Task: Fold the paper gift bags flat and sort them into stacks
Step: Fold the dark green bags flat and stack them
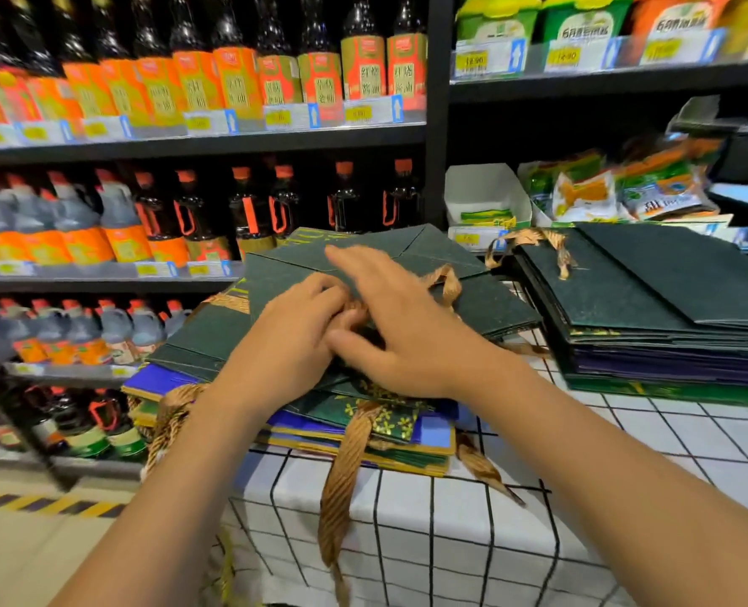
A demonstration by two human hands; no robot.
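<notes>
Shelving (205, 144) behind, stocked with sauce bottles (363, 67); not part of the job. Table with grid-pattern cloth (451, 532) carries two piles.

Right pile (652, 308): dark green bags already flat, squared up, purple ones lower down, gold ribbon handle (534, 240) flopped over the top edge. Well apart from the hands.

Left pile (319, 414): messier, mixed green and blue bags, ribbon handles (345, 470) trailing off the table front.

Top green bag (363, 260) on the left pile is the one in hand, lying nearly flat, slightly skewed to the bags under it.

Left hand (291, 339): fingers curled in at the bag's middle, looks like it's pinching the gold ribbon there (blurred, so not certain what exactly it has). Right hand (400, 330): fingers spread and straight, pressing flat on the bag, overlapping the left's fingertips.

Judgement: fold step is basically finished, this is the flatten-and-tuck-handle stage. Next move needs the ribbon laid inside the bag outline, creases pressed down, then the bag shifted onto the matching green pile on the right, edges lined up.
</notes>
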